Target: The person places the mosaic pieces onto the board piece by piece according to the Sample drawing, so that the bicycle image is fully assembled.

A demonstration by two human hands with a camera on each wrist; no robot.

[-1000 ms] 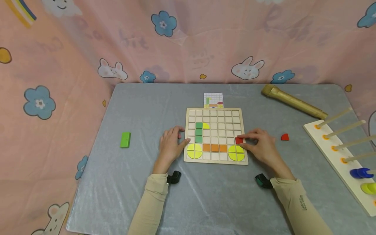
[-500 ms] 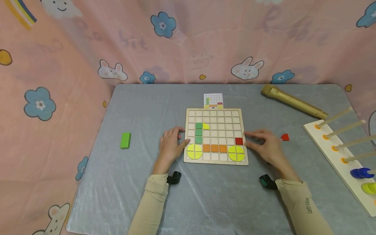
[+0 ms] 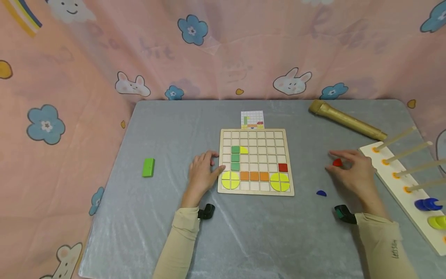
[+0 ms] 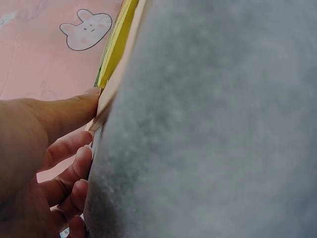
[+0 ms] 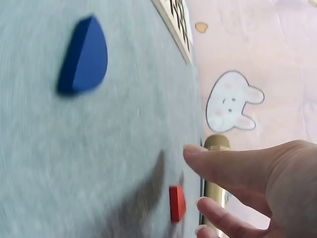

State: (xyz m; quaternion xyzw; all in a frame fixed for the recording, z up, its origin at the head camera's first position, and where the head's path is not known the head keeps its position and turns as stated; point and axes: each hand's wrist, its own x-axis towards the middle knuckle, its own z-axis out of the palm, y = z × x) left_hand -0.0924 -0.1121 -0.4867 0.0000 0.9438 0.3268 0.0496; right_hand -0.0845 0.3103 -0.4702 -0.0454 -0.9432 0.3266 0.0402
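Note:
My left hand holds the left edge of a wooden grid board, its thumb on the rim and its fingers curled against the side. On the board lie green squares, orange squares, a red square and yellow quarter-circles that form two discs. Right of the board, my right hand reaches over a small red rounded piece, thumb and forefinger spread apart around it. In the right wrist view, a gap separates the fingertips from the red piece.
A blue half-circle piece lies between board and right hand. A small pattern card stands behind the board. Far left is a green block. A gold tube and a white peg stand occupy the right side.
My right hand has let go of the red square, now in its board cell, and moved right to the loose red piece. The blue half-circle has come into sight. My left hand stays put.

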